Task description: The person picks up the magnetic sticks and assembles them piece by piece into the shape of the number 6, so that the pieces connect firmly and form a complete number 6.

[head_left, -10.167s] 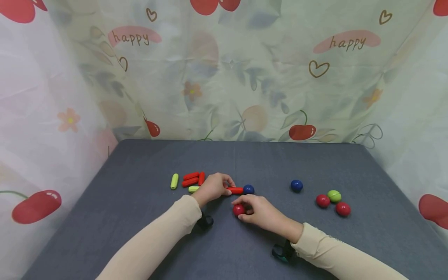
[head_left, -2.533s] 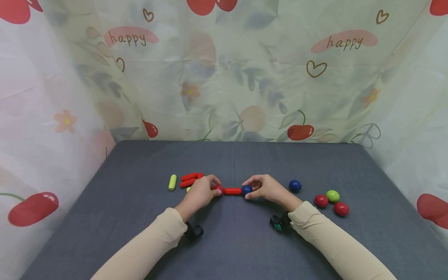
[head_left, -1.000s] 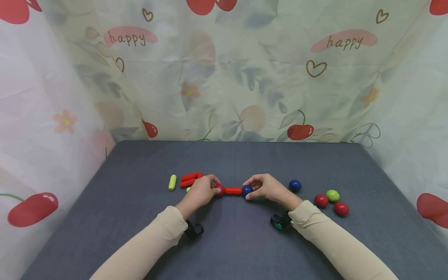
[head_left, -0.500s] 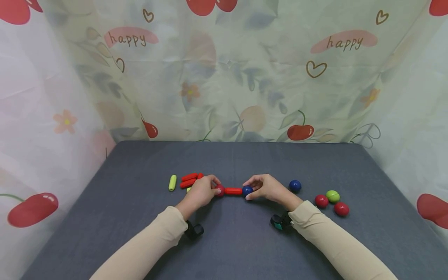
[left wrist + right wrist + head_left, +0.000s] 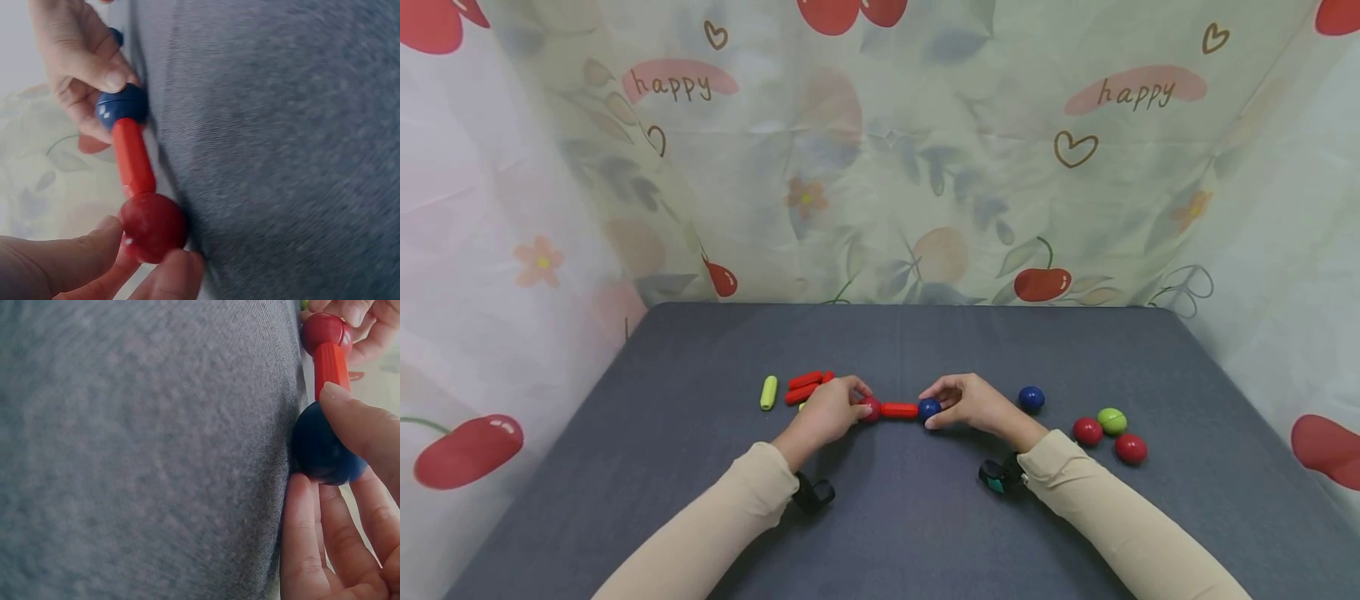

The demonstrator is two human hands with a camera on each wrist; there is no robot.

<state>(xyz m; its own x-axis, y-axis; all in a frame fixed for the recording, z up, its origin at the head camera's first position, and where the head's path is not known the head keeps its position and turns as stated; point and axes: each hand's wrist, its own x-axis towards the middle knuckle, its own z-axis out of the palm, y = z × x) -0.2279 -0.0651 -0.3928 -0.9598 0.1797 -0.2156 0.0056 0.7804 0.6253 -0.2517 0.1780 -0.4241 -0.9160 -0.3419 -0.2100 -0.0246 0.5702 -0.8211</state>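
Note:
A red stick point(image 5: 899, 410) joins a red ball point(image 5: 154, 228) at its left end to a blue ball point(image 5: 325, 444) at its right end. My left hand point(image 5: 826, 414) pinches the red ball between thumb and fingers. On the other side, my right hand point(image 5: 976, 406) grips the blue ball, its thumb reaching over the top toward the stick. The joined piece lies level, low over the dark tabletop; whether it touches the cloth I cannot tell.
Left of my left hand lie several red sticks point(image 5: 803, 387) and a light green stick point(image 5: 768, 392); another green one is mostly hidden. To the right sit a loose blue ball point(image 5: 1032, 399), a green ball point(image 5: 1112, 420) and two red balls point(image 5: 1131, 449). A patterned curtain point(image 5: 895, 167) surrounds the grey table point(image 5: 895, 525).
Ten seconds ago the red ball was apart, in my right hand, while my left held the stick. Now the ball sits on the stick's left end. Over the last second almost nothing moves.

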